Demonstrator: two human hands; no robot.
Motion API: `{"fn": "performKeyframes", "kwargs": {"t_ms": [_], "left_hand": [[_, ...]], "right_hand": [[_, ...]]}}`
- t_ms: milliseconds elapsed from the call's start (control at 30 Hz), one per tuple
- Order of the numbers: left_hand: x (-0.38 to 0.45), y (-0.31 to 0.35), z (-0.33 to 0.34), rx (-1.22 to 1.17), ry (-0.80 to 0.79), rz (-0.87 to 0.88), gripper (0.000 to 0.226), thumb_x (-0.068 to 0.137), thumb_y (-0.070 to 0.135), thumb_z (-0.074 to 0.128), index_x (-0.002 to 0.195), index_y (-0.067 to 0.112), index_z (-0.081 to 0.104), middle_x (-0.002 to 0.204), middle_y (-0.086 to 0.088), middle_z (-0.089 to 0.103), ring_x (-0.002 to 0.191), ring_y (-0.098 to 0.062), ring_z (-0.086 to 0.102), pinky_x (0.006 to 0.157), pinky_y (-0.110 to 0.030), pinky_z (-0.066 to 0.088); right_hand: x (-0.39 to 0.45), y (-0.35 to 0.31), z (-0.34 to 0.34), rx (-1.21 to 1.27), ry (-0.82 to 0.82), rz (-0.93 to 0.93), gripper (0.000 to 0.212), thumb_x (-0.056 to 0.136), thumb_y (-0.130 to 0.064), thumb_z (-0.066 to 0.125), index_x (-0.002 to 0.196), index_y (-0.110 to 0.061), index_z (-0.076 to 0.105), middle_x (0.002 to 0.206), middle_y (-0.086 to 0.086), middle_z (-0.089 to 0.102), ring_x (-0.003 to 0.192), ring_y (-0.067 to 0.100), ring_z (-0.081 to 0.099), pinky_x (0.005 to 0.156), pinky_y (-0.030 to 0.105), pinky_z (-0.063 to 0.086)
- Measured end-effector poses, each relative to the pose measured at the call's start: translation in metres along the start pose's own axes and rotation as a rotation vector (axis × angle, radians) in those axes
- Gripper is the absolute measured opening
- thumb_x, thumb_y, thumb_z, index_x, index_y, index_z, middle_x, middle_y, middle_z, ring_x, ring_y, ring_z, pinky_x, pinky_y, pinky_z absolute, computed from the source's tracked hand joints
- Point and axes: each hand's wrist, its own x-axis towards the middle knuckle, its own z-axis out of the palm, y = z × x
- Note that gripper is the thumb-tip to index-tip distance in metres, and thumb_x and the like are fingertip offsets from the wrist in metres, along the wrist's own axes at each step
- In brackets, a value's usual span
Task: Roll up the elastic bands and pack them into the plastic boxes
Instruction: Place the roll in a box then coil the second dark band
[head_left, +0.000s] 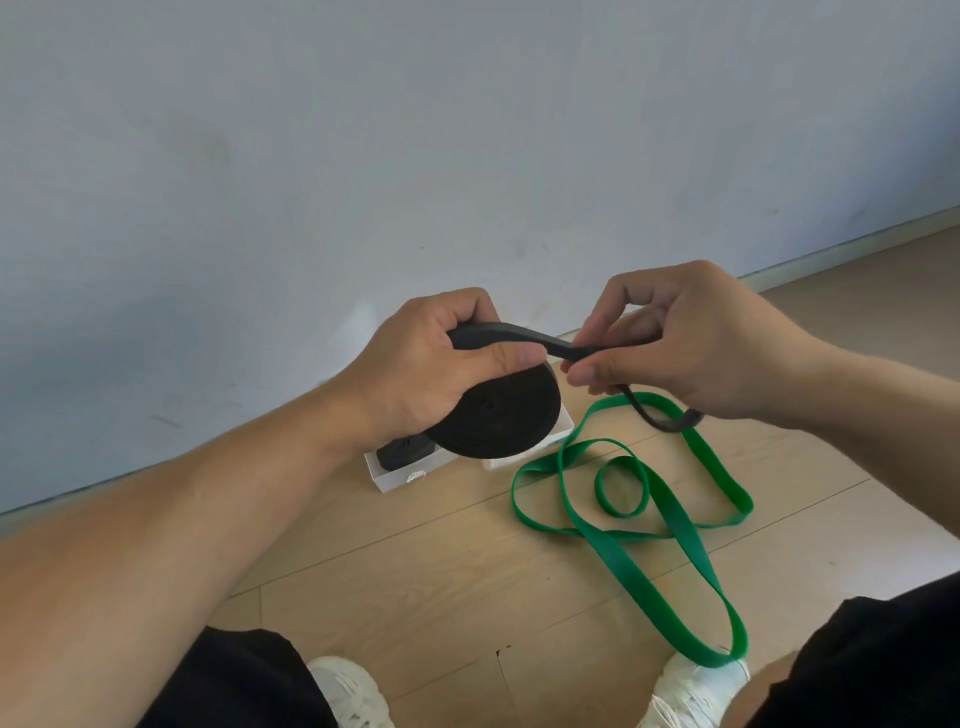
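Note:
My left hand (426, 364) grips a thick roll of black elastic band (504, 415) held above the floor. My right hand (691, 343) pinches the loose tail of that black band (660, 415), which loops down to the right. A long green elastic band (623, 551) lies unrolled in loops on the wooden floor, one end reaching my right shoe. A small green rubber ring (622, 488) lies inside its loops. A white plastic box (395, 475) by the wall holds another black roll (405, 452). A second white box (563, 423) sits mostly hidden behind the held roll.
A pale blue wall (363, 156) rises right behind the boxes, with a skirting board (852, 247) at the right. My knees in black shorts and white shoes (353, 691) frame the bottom of the view. Wooden floor (415, 582) lies between them.

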Motion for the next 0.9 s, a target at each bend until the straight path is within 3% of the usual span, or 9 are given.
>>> {"fn": "performKeyframes", "kwargs": {"t_ms": [67,300,400,433,533,667,767,900], "left_hand": [[-0.001,-0.001,-0.001,-0.036,0.004,-0.001,0.043,0.074,0.051,0.082,0.074,0.013,0.061,0.066,0.003,0.059,0.065,-0.013,0.054,0.065,-0.033,0.043],[-0.006,0.006,0.008,-0.145,0.092,-0.030,0.044,0.064,0.055,0.075,0.073,0.014,0.062,0.065,0.005,0.062,0.065,-0.013,0.059,0.063,-0.032,0.047],[-0.008,0.006,0.012,-0.214,0.131,-0.042,0.035,0.071,0.051,0.080,0.070,0.019,0.063,0.066,0.006,0.065,0.066,-0.013,0.062,0.064,-0.034,0.050],[-0.008,0.006,0.013,-0.240,0.145,-0.048,0.033,0.076,0.047,0.081,0.070,0.020,0.064,0.065,0.006,0.065,0.066,-0.013,0.063,0.064,-0.034,0.051],[-0.005,0.007,0.015,-0.324,0.197,-0.087,0.028,0.084,0.038,0.079,0.072,0.017,0.064,0.069,0.003,0.066,0.068,-0.016,0.065,0.066,-0.037,0.054],[-0.003,0.012,0.017,-0.515,0.257,-0.195,0.028,0.084,0.037,0.079,0.072,0.017,0.064,0.074,-0.004,0.070,0.070,-0.022,0.067,0.071,-0.042,0.058],[-0.003,0.018,0.021,-0.630,0.315,-0.262,0.032,0.081,0.041,0.082,0.073,0.017,0.064,0.080,-0.008,0.072,0.076,-0.028,0.069,0.084,-0.058,0.059],[-0.004,0.024,0.026,-0.674,0.488,-0.306,0.034,0.084,0.044,0.079,0.071,0.018,0.062,0.077,-0.004,0.073,0.076,-0.026,0.070,0.086,-0.059,0.060]], "right_hand": [[-0.002,0.002,0.006,0.054,0.021,-0.003,0.019,0.074,-0.015,0.087,0.084,-0.012,0.071,0.075,-0.001,0.080,0.061,0.006,0.072,0.054,0.008,0.048],[-0.004,0.004,0.014,0.150,0.070,0.004,0.021,0.074,-0.015,0.087,0.085,-0.011,0.069,0.074,0.001,0.080,0.064,0.011,0.074,0.063,0.018,0.054],[-0.006,0.003,0.017,0.095,0.113,0.006,0.024,0.075,-0.021,0.087,0.086,-0.014,0.067,0.075,-0.006,0.079,0.072,0.024,0.076,0.068,0.041,0.057],[-0.007,0.002,0.017,0.089,0.127,0.003,0.025,0.076,-0.022,0.086,0.087,-0.014,0.065,0.075,-0.006,0.080,0.076,0.023,0.076,0.071,0.039,0.058],[-0.007,0.002,0.019,0.202,0.132,-0.008,0.026,0.079,-0.018,0.083,0.087,-0.011,0.059,0.076,0.002,0.080,0.072,0.016,0.077,0.061,0.016,0.054],[-0.005,0.007,0.024,0.415,0.143,0.001,0.025,0.076,-0.017,0.082,0.089,-0.012,0.060,0.083,0.010,0.080,0.079,0.022,0.079,0.070,0.025,0.061],[-0.003,0.008,0.029,0.539,0.251,-0.008,0.028,0.068,-0.022,0.082,0.085,-0.012,0.062,0.081,0.010,0.080,0.072,0.016,0.076,0.064,0.023,0.059],[0.006,0.009,0.038,0.734,0.308,0.023,0.021,0.071,-0.016,0.082,0.090,-0.015,0.073,0.084,0.007,0.080,0.072,0.017,0.074,0.067,0.026,0.060]]}}
